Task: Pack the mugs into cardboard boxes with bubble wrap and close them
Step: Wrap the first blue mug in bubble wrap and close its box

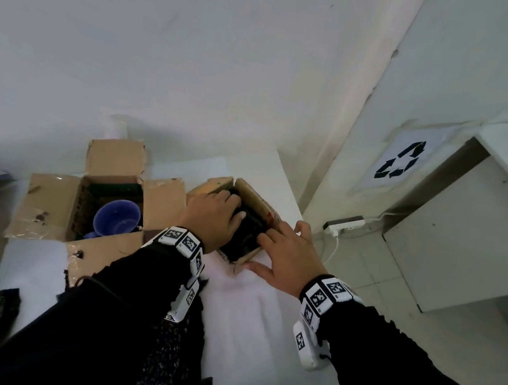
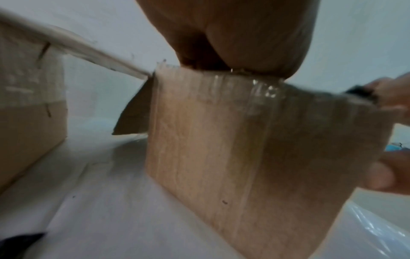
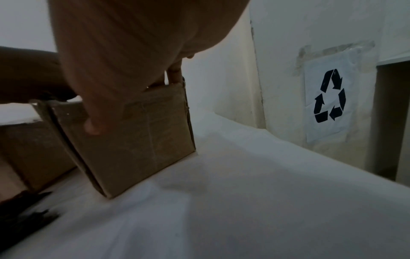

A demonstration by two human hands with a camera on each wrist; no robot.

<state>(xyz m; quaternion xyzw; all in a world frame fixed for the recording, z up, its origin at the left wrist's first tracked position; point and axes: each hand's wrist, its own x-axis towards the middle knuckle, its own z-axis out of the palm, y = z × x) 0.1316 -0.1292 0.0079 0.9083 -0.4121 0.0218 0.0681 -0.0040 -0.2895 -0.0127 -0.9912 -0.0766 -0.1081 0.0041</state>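
Note:
A small open cardboard box (image 1: 254, 202) stands on the white table (image 1: 245, 306), with dark wrap (image 1: 246, 237) filling its inside. My left hand (image 1: 213, 216) reaches in from the left, fingers curled down onto the wrap; the left wrist view shows only my palm (image 2: 233, 35) above the box wall (image 2: 244, 140). My right hand (image 1: 286, 253) grips the box's right wall (image 3: 144, 140), thumb (image 3: 93, 126) outside and fingers over the rim. No mug shows inside this box. A blue mug (image 1: 116, 219) lies in a larger open box (image 1: 56, 205) to the left.
A dark speckled sheet (image 1: 170, 344) lies on the table near me. The table ends just right of the small box; beyond are a power strip (image 1: 343, 224) on the floor, a wall with a recycling sign (image 1: 400, 161) and a white cabinet (image 1: 469, 241).

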